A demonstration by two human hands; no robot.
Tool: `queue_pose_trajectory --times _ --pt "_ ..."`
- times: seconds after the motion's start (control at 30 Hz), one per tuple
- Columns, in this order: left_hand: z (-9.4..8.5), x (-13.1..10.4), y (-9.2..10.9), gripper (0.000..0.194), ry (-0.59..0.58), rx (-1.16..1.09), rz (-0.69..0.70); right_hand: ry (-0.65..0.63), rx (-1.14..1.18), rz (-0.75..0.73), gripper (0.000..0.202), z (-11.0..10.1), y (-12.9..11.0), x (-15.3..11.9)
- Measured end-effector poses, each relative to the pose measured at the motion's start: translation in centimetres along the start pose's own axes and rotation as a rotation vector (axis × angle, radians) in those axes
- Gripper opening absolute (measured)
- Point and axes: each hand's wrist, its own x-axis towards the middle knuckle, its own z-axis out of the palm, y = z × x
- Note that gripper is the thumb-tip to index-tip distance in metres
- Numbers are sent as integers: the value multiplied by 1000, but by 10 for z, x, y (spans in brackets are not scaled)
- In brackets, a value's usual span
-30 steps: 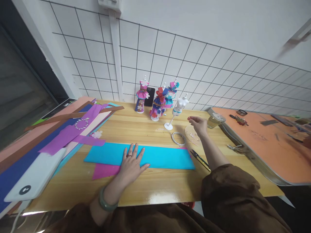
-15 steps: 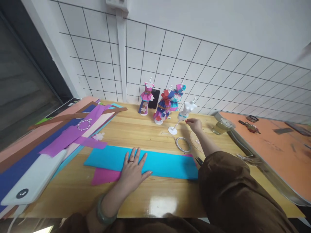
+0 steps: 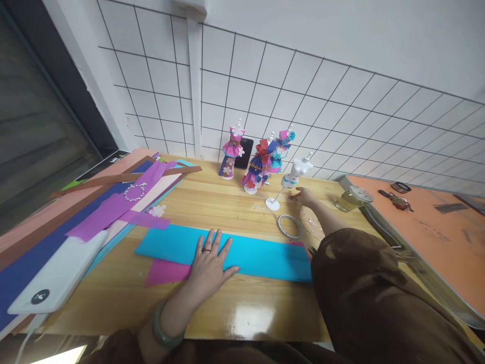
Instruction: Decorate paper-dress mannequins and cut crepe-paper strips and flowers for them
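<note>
My left hand (image 3: 212, 260) lies flat with spread fingers on a long folded strip of turquoise paper (image 3: 265, 255). A piece of magenta paper (image 3: 166, 272) sticks out from under that strip. My right hand (image 3: 304, 196) reaches down to the tabletop just right of a small white mannequin (image 3: 297, 171) on a round stand. Its thumb and fingers look parted; anything tiny at the fingertips is too small to make out. A turquoise band circles the mannequin's waist. Near my right forearm are a roll of tape (image 3: 289, 227) and a round shallow dish (image 3: 311, 222) with small bits.
Several dressed mannequins (image 3: 261, 164) stand at the back by a phone (image 3: 243, 153). Stacked coloured papers (image 3: 113, 210), a bead bracelet (image 3: 134, 191) and a white power bank (image 3: 56, 278) lie left. A glass cup (image 3: 354, 198) and an orange-surfaced tray (image 3: 435, 242) are right.
My right hand has moved lower beside the mannequin, from closed fingertips to fingers reaching along the table. My left hand stays on the turquoise paper. The view has shifted slightly.
</note>
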Motion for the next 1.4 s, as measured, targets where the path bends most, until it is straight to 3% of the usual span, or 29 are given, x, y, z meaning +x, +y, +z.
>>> queue_pose_trajectory --times 0.3,0.43,0.6,0.77,1.03,1.2,1.4 --pt "-1 -1 1 71 -17 -7 -9 22 105 41 51 -42 7 -25" --pt "-2 -1 1 71 -13 -13 -10 1 213 61 56 -51 7 -36" --pt "-2 0 2 71 -15 -19 -9 -102 349 47 46 -40 -3 -34" --pt "-1 0 1 71 -15 -12 -13 -239 388 27 35 -22 -18 -15" --pt "-5 -1 1 70 2 -5 -14 -316 123 97 26 -3 -22 10" --pt "-6 1 2 69 -17 -26 -16 -264 -121 92 29 4 -23 4" --pt "-5 0 2 70 -19 -23 -17 -119 -347 -24 32 9 -27 -30"
